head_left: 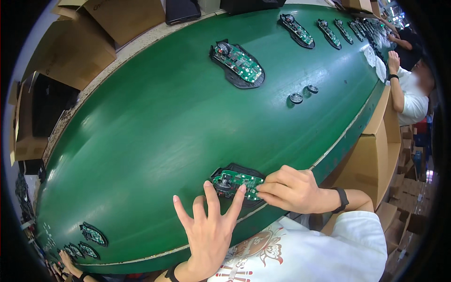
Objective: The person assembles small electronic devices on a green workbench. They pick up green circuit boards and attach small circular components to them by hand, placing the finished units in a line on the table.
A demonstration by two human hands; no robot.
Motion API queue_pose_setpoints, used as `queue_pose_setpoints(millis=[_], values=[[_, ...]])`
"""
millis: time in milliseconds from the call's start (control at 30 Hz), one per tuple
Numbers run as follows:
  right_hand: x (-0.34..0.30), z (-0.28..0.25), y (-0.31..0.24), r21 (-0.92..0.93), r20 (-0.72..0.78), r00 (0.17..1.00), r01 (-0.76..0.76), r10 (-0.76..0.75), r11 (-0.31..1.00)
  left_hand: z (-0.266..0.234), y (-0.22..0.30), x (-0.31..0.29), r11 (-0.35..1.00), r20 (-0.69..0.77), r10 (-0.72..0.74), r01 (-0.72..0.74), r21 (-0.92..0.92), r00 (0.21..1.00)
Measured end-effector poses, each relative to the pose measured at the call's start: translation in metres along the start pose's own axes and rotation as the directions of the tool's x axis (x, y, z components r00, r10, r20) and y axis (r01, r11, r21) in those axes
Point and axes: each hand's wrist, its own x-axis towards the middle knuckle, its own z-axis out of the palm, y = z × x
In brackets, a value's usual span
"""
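A green circuit board [240,179] lies in a black plastic shell [237,166] near the table's front edge, in front of me. A dark round wheel-like part sits at the board's left end. My left hand [209,224] has its fingers spread, with the index fingertip on the board and the middle fingertip by its left end. At the board's right end my right hand [292,190] is closed in a pinch, its fingertips against the board. Whatever those fingertips hold, if anything, is hidden.
On the green table [155,136], another shell with a board [240,65] lies farther off, and several more run toward the far right. Two small round parts [296,98] lie right of middle. Cardboard boxes [70,51] line the far left. Co-workers sit at the right [413,96] and lower left.
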Motion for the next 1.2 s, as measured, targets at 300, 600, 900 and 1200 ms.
queue_pose_setpoints(millis=[300,600,900,1200], values=[[-0.004,0.019,-0.001,-0.023,-0.073,0.997,-0.024,0.023,0.999,0.008,-0.001,0.002,1.0,0.003,0.025,-0.025,-0.004,1.0],[0.005,0.03,0.0,0.005,-0.052,0.998,-0.023,0.024,1.0,0.015,-0.008,0.0,1.0,-0.027,0.021,-0.021,0.001,0.999],[0.003,0.004,0.027,0.055,-0.019,1.0,-0.007,0.008,0.998,0.007,0.009,0.026,0.994,-0.028,0.083,-0.085,-0.072,0.996],[-0.007,-0.044,0.059,0.266,0.035,0.994,-0.11,0.105,0.958,-0.008,0.034,0.044,0.998,-0.054,0.063,-0.065,-0.024,0.997]])
